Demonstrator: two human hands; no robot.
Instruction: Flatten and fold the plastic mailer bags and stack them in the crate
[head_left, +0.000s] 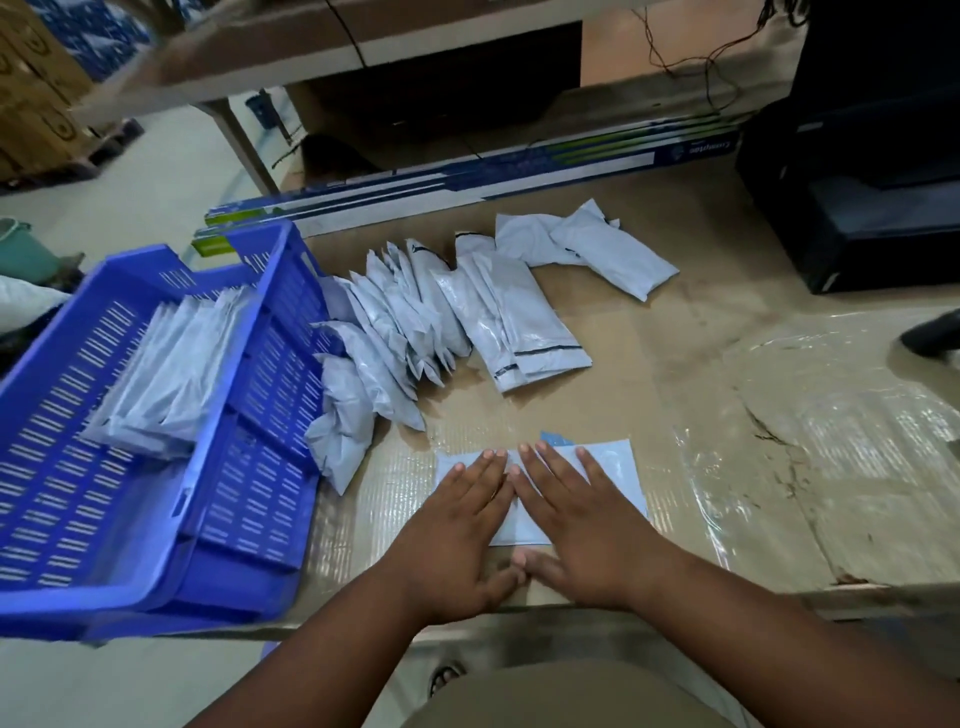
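A pale grey mailer bag (613, 460) lies flat on the table near the front edge. My left hand (457, 525) and my right hand (582, 514) rest palm-down on it, side by side, fingers spread, thumbs touching. They cover most of the bag. A row of several puffy grey mailer bags (415, 322) leans against the blue plastic crate (249, 519) to the left. Two more mailers (597, 244) lie further back. Inside the crate stands a stack of folded mailers (171, 364).
The table (727, 364) is covered with cardboard and shiny clear tape. Long blue and white boxes (467, 182) lie along the back. A black printer (862, 171) stands at the back right. A dark object (932, 332) pokes in at the right edge.
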